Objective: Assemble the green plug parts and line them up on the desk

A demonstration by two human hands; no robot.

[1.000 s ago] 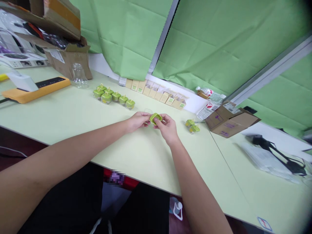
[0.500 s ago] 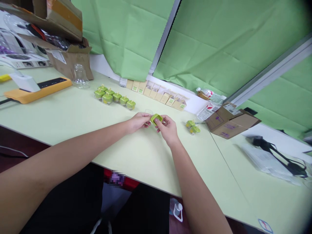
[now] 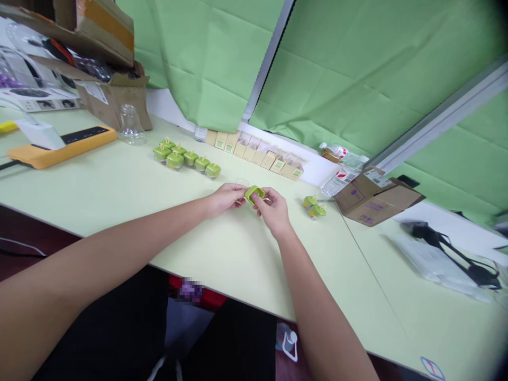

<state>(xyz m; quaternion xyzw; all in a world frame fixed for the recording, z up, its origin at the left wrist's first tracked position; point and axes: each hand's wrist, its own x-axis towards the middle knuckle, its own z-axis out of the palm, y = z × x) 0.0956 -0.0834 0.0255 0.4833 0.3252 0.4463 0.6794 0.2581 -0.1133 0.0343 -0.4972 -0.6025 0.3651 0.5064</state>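
Note:
A small green lid (image 3: 250,196), its hollow side turned up, is held over the table in front of me. My right hand (image 3: 273,209) is closed on it from the right, with the thumb pressed inside. From the other side, my left hand (image 3: 229,198) pinches at the lid's left edge; its fingertips are partly hidden. Just behind the hands stands a clear container (image 3: 242,182), mostly covered from view. Several clear jars with green lids (image 3: 190,157) stand in a cluster to the left, and a few more jars (image 3: 316,210) are at the right.
Small cardboard boxes (image 3: 260,153) line the back of the table. An orange power strip (image 3: 85,144), a glass jar (image 3: 130,124) and a big carton (image 3: 115,100) occupy the left. On the right are plastic bottles (image 3: 337,180), a carton (image 3: 373,198) and a black strap (image 3: 448,246).

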